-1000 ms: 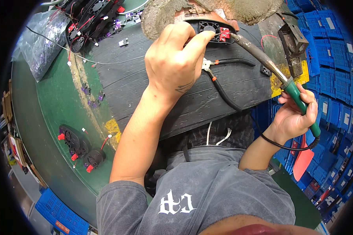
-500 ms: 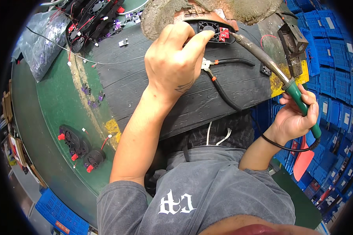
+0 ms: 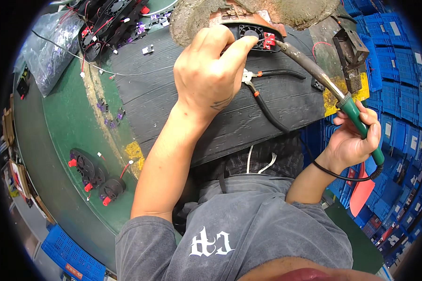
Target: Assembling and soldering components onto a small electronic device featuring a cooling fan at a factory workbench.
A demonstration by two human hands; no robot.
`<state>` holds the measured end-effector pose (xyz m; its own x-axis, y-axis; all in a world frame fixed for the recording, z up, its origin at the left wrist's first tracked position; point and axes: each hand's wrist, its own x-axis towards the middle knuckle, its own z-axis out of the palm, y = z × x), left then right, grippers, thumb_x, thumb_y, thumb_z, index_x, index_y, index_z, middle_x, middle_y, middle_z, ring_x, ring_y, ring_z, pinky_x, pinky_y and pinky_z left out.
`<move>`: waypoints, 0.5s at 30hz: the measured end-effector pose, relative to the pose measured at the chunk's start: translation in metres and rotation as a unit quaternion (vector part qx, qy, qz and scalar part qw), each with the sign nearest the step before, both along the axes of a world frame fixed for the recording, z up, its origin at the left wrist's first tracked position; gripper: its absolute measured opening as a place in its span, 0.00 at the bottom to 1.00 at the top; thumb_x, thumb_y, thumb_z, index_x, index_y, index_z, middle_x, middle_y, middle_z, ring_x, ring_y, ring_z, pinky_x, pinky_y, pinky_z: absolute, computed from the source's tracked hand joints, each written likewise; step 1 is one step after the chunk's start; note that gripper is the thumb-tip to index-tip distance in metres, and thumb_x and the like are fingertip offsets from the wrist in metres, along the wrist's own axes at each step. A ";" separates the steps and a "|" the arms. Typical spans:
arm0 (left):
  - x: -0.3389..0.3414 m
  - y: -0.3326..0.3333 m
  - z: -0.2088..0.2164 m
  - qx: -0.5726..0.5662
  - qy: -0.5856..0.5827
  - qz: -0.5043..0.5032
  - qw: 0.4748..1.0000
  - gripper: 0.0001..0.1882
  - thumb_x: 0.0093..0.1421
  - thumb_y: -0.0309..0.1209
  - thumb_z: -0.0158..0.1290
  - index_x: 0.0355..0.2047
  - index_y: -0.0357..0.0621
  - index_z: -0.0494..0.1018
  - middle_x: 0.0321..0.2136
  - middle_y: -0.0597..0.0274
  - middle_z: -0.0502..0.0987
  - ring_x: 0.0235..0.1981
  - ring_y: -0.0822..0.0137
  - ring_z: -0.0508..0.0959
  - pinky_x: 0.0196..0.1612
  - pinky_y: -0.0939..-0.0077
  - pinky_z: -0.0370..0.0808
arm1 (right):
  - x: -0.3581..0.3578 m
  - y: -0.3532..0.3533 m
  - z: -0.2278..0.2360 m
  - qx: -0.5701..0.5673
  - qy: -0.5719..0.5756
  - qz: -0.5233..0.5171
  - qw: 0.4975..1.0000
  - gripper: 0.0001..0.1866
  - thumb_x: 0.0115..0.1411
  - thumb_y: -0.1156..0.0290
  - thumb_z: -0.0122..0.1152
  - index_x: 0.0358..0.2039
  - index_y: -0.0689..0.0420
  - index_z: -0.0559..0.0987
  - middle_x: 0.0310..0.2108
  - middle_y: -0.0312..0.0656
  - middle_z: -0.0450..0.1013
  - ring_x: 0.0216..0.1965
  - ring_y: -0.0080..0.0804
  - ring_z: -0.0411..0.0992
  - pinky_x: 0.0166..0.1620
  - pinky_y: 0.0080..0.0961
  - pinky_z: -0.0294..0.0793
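Observation:
My right hand (image 3: 354, 136) grips the green handle of a soldering iron (image 3: 314, 70). The iron's tip meets the right side of a small red board (image 3: 269, 41) on a black fan unit (image 3: 251, 32). My left hand (image 3: 208, 70) is closed in a pinch over the unit's left part and hides some of it. A thin grey wire (image 3: 136, 75) runs from the left into that hand, and a fine strand shows between the thumb tip and the red board. Just below the unit lie pliers (image 3: 262, 89) with black and orange handles, spread apart.
Black fan housings (image 3: 103, 28) pile up at the far left beside a clear plastic bag (image 3: 51, 51). More fan units (image 3: 91, 173) lie on the green surface. A metal bracket (image 3: 349, 54) stands at the right; blue crates (image 3: 394, 70) fill the space beyond.
The fan unit and red board have shifted very slightly right. A dark object has come into view on the belt at the far left. Both hands keep their holds.

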<state>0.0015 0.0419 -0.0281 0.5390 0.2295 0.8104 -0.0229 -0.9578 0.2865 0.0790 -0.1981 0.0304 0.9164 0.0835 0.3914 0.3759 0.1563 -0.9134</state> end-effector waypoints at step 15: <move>-0.001 0.000 0.001 -0.011 0.003 -0.001 1.000 0.09 0.43 0.26 0.57 0.28 0.50 0.78 0.20 0.70 0.64 0.23 0.70 0.70 0.24 0.77 0.70 | 0.002 0.001 0.001 -0.005 0.001 -0.007 1.000 0.18 0.58 0.59 0.42 0.25 0.62 0.73 0.33 0.49 0.72 0.21 0.41 0.73 0.18 0.24 0.73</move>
<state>0.0010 0.0419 -0.0275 0.5437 0.2462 0.8023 -0.0224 -0.9514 0.3071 0.0809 -0.1969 0.0316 0.9180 0.0752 0.3895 0.3768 0.1418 -0.9154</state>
